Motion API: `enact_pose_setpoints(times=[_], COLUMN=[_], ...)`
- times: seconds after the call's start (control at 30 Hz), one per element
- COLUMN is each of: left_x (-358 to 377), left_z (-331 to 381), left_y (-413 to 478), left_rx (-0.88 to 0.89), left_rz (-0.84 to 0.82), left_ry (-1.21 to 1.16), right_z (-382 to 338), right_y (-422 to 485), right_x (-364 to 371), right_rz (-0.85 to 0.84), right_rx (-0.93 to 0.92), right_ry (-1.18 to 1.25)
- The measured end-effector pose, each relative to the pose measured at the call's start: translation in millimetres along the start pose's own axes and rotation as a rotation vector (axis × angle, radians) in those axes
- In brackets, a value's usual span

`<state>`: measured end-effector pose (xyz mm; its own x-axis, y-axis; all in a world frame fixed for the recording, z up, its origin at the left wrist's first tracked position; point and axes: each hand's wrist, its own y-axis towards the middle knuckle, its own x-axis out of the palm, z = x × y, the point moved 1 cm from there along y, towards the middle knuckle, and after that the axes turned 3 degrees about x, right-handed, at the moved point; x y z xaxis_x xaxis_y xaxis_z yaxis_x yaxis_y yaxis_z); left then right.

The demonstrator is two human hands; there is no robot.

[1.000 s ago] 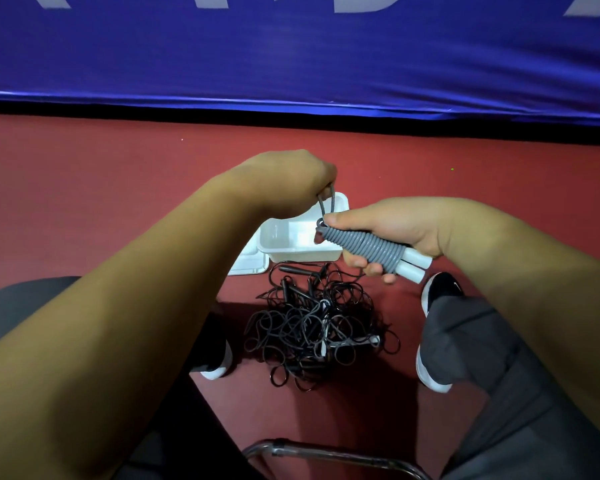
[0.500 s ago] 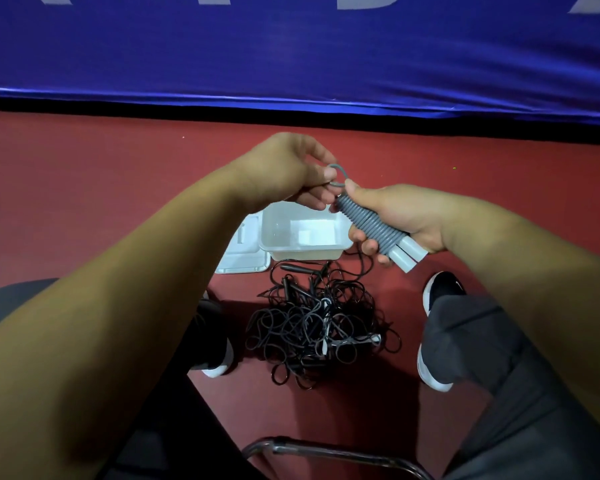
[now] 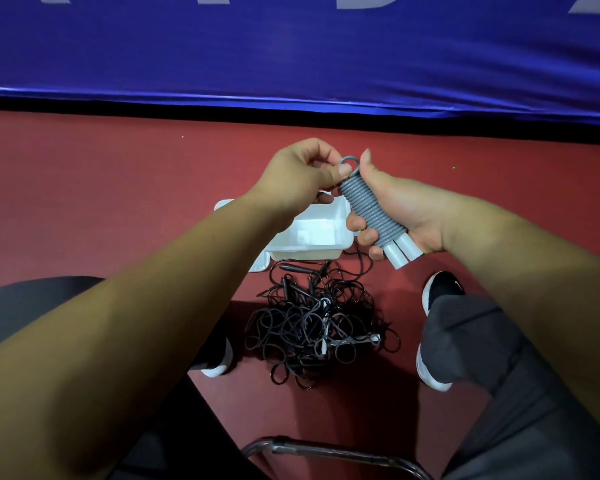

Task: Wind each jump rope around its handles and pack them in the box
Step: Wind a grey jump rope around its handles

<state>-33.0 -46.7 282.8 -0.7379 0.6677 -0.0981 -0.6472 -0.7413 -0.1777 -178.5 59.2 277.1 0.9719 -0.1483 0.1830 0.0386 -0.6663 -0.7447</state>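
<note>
A grey jump rope (image 3: 369,209) is wound in tight coils around its two pale handles, whose ends stick out at the lower right. My right hand (image 3: 392,209) grips this bundle, thumb up beside its top. My left hand (image 3: 305,174) pinches the last small loop of grey rope at the bundle's upper end. Below the hands an open white box (image 3: 312,237) sits on the red floor. A tangled heap of black jump ropes (image 3: 319,323) lies just in front of the box.
A blue padded banner (image 3: 291,57) runs along the far side of the floor. My two feet in black-and-white shoes (image 3: 440,289) flank the rope heap. A metal chair bar (image 3: 326,452) crosses the bottom.
Both hands have lifted the wound grey bundle higher and farther from the box. The loose loop at its top has shrunk to a small ring held by my left fingers.
</note>
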Motion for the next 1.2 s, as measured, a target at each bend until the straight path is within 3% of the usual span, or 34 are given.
enact_pose_setpoints(times=[0.23, 0.47, 0.6, 0.83, 1.07, 1.2], left_x=[2.9, 2.2, 8.5, 11.2, 5.9, 2.7], left_z=[-4.3, -7.3, -8.5, -12.1, -7.0, -0.7], left_y=[-1.8, 1.0, -1.8, -1.8, 1.5, 3.9], left_rx=[0.138, 0.155, 0.182, 0.223, 0.103, 0.009], left_rz=[0.030, -0.069, -0.005, -0.059, -0.139, -0.223], left_ry=[0.182, 0.127, 0.076, 0.164, 0.008, 0.047], right_z=[3.2, 6.1, 6.1, 9.2, 5.9, 5.0], right_y=[2.8, -0.4, -1.8, -3.1, -1.7, -1.3], right_x=[-3.0, -1.1, -1.3, -5.1, -3.1, -4.0], right_rz=[0.060, 0.124, 0.160, 0.231, 0.199, 0.186], right_rx=[-0.034, -0.056, -0.077, -0.107, -0.132, -0.137], right_ry=[-0.125, -0.185, -0.164, -0.213, -0.152, -0.165])
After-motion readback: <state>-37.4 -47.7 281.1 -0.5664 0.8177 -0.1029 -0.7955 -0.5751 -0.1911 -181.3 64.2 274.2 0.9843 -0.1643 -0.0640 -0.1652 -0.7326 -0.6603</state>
